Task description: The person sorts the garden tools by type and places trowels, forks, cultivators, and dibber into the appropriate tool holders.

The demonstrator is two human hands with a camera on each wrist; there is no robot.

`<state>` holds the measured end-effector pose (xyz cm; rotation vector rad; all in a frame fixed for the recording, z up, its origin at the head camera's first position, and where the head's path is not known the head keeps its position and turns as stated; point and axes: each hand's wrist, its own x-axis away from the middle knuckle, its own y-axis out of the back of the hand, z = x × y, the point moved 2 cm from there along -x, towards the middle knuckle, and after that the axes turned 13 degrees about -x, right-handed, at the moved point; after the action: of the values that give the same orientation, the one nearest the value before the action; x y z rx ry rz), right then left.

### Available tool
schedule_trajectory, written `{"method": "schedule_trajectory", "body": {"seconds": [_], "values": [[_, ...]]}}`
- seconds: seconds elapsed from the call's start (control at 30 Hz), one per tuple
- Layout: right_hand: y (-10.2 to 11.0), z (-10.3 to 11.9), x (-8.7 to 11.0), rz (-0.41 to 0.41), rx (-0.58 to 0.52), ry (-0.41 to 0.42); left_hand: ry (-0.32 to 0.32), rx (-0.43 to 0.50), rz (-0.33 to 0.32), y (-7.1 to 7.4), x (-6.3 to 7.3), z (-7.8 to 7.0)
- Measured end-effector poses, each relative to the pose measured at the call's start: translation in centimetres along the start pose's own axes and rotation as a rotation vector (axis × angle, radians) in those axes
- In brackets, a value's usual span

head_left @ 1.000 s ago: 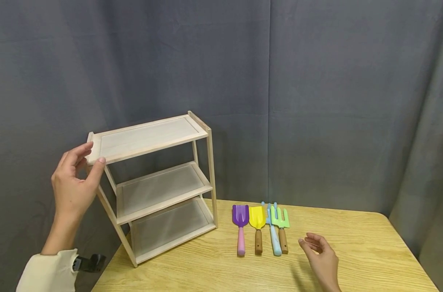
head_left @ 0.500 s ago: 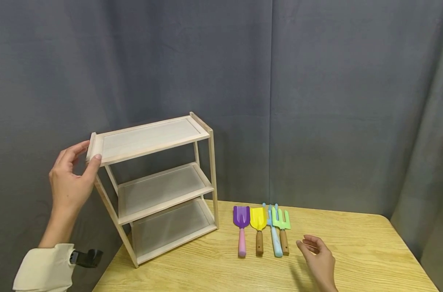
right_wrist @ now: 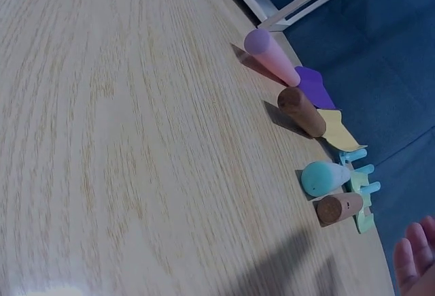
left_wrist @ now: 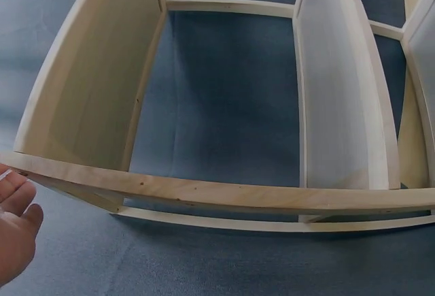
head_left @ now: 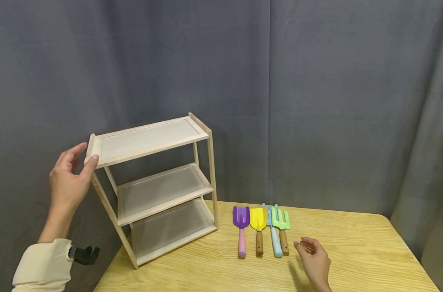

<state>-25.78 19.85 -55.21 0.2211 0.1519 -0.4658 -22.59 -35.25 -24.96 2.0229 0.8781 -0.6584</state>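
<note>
A pale wooden three-tier shelf [head_left: 150, 140] stands at the left end of the table. My left hand [head_left: 69, 176] is at its upper left corner: the thumb overlaps the front of the top board, and the fingers bend along the outer side. In the left wrist view, those fingers appear right at the side rail [left_wrist: 204, 192]. My right hand [head_left: 313, 261], loosely bent and holding nothing, is right of a row of garden tools. The row has a purple trowel [head_left: 241, 217] with a pink handle, a yellow trowel [head_left: 258, 219], a blue garden fork [head_left: 275, 239] and a green garden fork [head_left: 281, 221].
The tools lie on a light wood-grain table [head_left: 352, 239], handles toward me. The green fork overlaps the blue one. A grey curtain [head_left: 316, 101] hangs behind the table, with another fold along the right side. A dark device [head_left: 84, 254] sits at my left sleeve.
My left hand has shifted slightly left and outward at the shelf's corner. The right hand has edged left toward the forks. Shelf and tools have stayed in place.
</note>
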Motion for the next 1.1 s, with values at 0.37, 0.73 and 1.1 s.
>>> {"method": "schedule_trajectory", "body": {"seconds": [0.37,0.73,1.1], "values": [[0.4,-0.8,-0.3,0.033,0.031,-0.035,-0.004,-0.032,0.083,-0.3,-0.4,0.5],[-0.1,-1.7,-0.5,0.135,0.040,-0.067,-0.038,-0.057,0.082,-1.1,-0.7,0.7],[-0.3,-2.5,-0.5,0.105,0.080,-0.078,-0.017,-0.024,0.097,-1.6,-1.1,1.5]]}}
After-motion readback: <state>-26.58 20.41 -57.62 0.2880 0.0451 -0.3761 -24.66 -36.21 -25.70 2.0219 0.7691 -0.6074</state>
